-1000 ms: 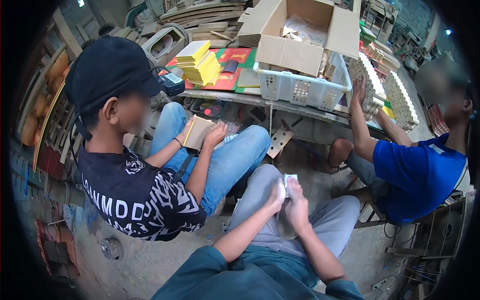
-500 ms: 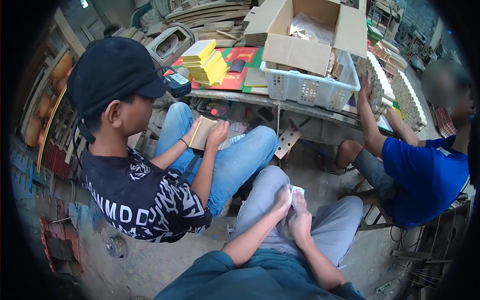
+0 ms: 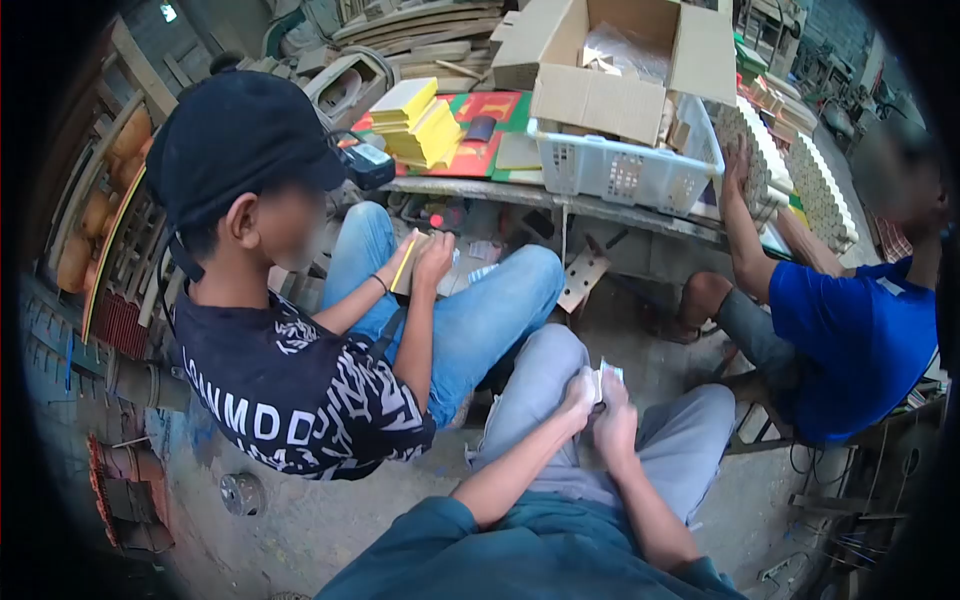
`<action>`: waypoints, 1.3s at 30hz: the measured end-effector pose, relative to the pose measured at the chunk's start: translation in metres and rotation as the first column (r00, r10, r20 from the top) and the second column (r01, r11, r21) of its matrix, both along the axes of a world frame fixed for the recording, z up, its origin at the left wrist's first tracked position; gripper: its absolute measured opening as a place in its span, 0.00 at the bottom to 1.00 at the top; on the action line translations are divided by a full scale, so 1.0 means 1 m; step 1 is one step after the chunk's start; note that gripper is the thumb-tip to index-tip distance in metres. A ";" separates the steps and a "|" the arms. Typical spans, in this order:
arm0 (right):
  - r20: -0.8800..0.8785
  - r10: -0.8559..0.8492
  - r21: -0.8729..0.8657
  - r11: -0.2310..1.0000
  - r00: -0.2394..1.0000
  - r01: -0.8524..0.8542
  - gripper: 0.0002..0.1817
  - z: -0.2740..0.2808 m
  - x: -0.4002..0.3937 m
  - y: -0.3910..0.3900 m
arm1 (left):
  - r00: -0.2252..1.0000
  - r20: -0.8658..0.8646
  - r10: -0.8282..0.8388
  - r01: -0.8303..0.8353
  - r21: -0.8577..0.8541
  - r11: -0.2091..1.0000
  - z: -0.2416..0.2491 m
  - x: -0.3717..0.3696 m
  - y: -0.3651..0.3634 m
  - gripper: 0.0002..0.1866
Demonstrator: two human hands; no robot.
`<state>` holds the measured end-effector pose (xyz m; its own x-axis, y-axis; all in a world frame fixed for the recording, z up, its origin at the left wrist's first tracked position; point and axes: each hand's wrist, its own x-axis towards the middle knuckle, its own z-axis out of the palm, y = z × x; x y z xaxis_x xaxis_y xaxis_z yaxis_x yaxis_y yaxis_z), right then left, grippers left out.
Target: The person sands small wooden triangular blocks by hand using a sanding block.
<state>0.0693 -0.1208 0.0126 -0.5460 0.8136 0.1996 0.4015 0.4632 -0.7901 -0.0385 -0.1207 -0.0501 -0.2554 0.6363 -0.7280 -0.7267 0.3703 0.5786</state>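
Over my lap, both my hands are close together with fingers closed. My left hand (image 3: 578, 397) grips a small pale piece (image 3: 598, 386) whose kind I cannot make out. Pressed against its other side is my right hand (image 3: 615, 422), with a light blue and white printed scrap (image 3: 612, 371) showing at its fingertips. The fingers hide most of both things. My grey trousers (image 3: 535, 385) lie beneath the hands.
On the left a person in a black cap (image 3: 240, 130) holds a yellow-edged board (image 3: 405, 268). Another person in a blue shirt (image 3: 830, 320) touches stacked pale pieces (image 3: 765, 165). The bench carries a white crate (image 3: 620, 180), a cardboard box (image 3: 600, 100) and yellow-edged blocks (image 3: 425, 130).
My hands have shifted slightly, and the pale piece and printed scrap now stand up more between the fingers. The person on the left has tilted the yellow-edged board more edge-on.
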 end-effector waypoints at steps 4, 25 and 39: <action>0.050 0.021 0.036 0.999 0.999 -0.023 0.29 0.009 0.002 -0.004 | 0.989 0.058 0.136 -0.128 -0.119 0.985 0.020 0.012 0.002 0.16; 0.067 0.102 0.117 0.987 0.992 -0.110 0.27 0.005 -0.004 -0.026 | 0.910 0.198 0.363 -0.322 -0.212 0.923 0.012 0.001 0.003 0.22; 0.084 -0.084 -0.049 0.995 0.993 0.088 0.32 -0.031 -0.002 -0.001 | 0.361 0.608 -0.708 -0.196 0.791 0.579 -0.041 -0.024 -0.014 0.25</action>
